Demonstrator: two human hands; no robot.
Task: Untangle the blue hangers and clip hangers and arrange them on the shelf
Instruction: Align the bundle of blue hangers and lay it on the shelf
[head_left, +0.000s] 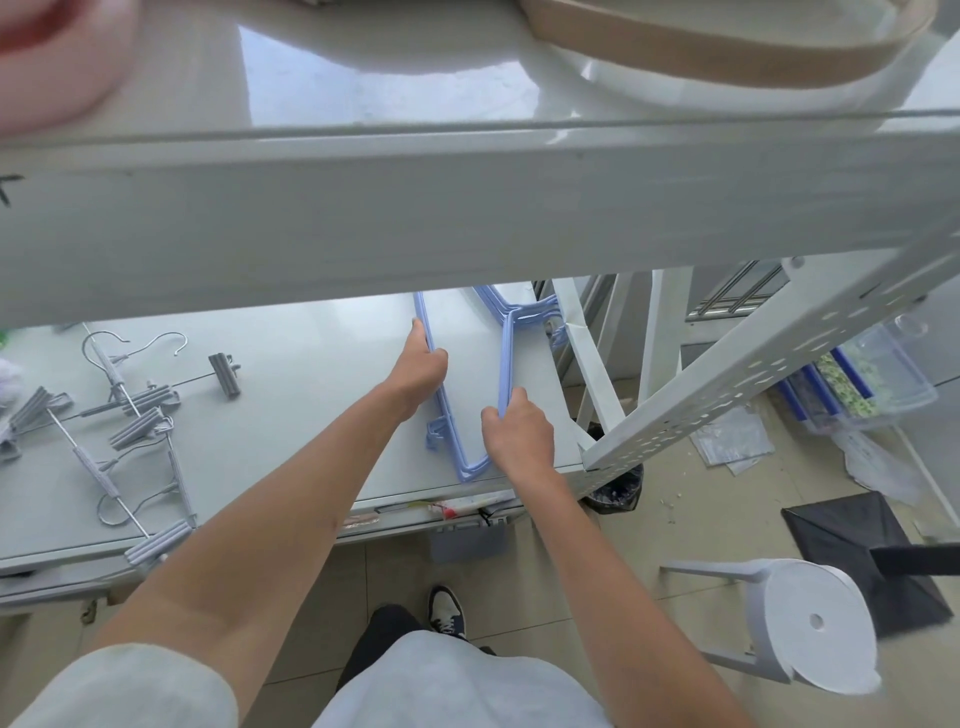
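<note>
Two hands work on the white shelf (291, 364): the left hand (415, 366) curls its fingers round one side of the blue hangers (506, 364), the right hand (517, 428) pinches the other side. Grey clip hangers (135, 410) lie tangled well to the left.

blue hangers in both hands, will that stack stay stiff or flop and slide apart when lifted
The blue hangers look like thin rigid plastic frames, so they probably keep their shape and feel light. Several lie stacked with smooth edges, so they may slip against each other. The left hand and right hand grip opposite sides, which should help keep them together.
</note>
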